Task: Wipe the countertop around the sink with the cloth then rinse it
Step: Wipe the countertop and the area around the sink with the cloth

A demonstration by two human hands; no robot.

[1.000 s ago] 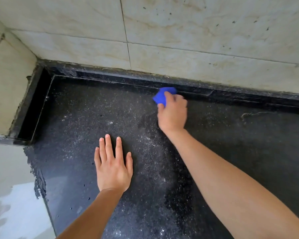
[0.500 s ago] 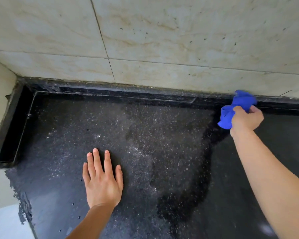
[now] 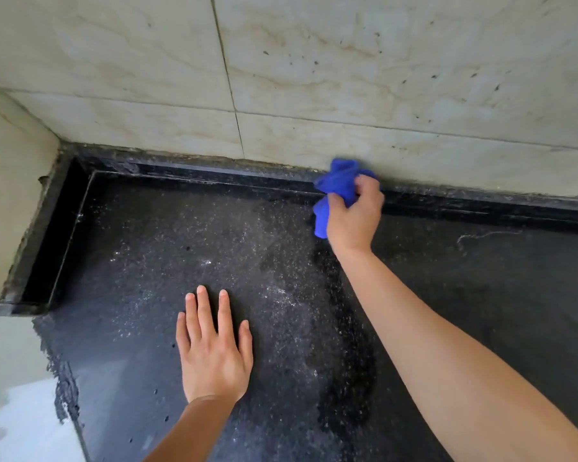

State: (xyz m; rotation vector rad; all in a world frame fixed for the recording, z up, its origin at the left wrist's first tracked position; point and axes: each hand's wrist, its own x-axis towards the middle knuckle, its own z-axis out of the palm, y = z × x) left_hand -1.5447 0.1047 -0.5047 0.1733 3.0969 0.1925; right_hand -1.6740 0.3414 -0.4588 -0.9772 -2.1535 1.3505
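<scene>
Where my right hand is reaching: I am gripping the blue cloth at the back edge of the bench, my fingers curling round it and bunching it into a wad.
Cloth: it is lying against the black raised strip where the bench is meeting the tiled wall. Its top fold is touching the lowest tile and its lower end is hanging out below my thumb.
Left hand: I am resting it palm down on the bench, well apart from the cloth, with the fingers straight and slightly spread.
Hidden: my right palm is covering the middle of the cloth, so I cannot tell how much of it is pressing on the surface.
Cut off: both forearms are running out of the lower edge, and the bench is running out on the right.
Hard to make out: a dark, wet-looking streak is running beside my right forearm. A thin pale squiggle is lying further right, and I cannot tell whether it is thread or scratch.
Tiles: dark specks and brownish veining are dotting them.
</scene>
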